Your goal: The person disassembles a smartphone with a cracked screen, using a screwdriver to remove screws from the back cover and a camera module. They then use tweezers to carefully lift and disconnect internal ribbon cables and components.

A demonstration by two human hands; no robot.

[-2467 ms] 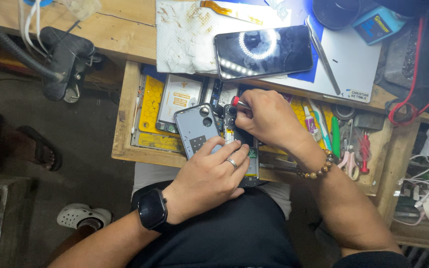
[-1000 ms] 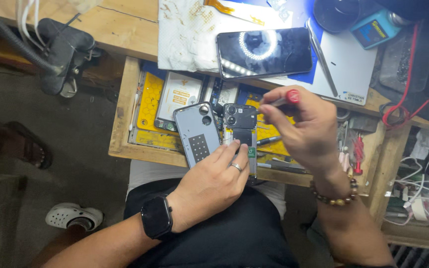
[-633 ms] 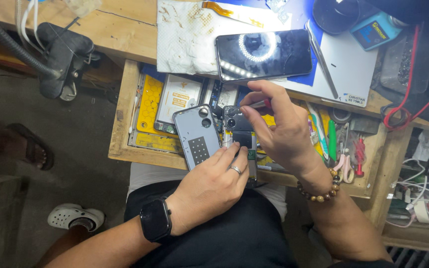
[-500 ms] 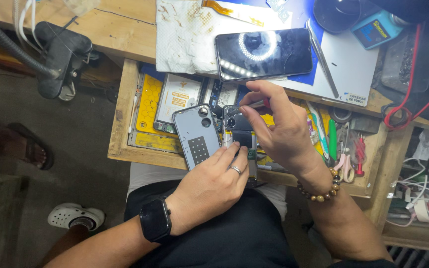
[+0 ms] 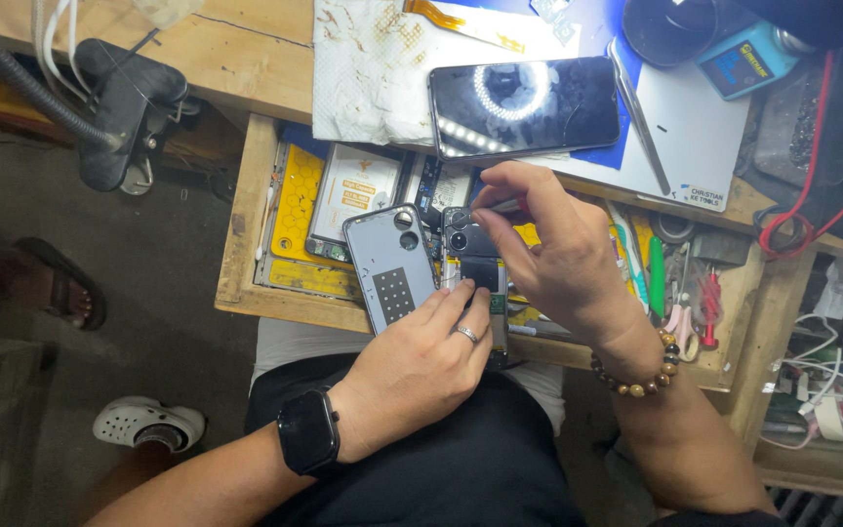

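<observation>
bright, even light overhead; a ring lamp glares off the dark phone screen (image 5: 524, 105) above my hands; floor dim.

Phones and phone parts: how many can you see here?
3: a whole phone lying screen-up on the bench, a grey back cover over the drawer, and an opened phone body beside it under both hands. Clutter may hide more.

Your right hand (image 5: 558, 259) has come back down from where it was lifted a second ago, fingertips now pinching a thin silvery tool over the camera end of the opened dark phone body (image 5: 475, 268). The red-handled screwdriver has left it.
</observation>
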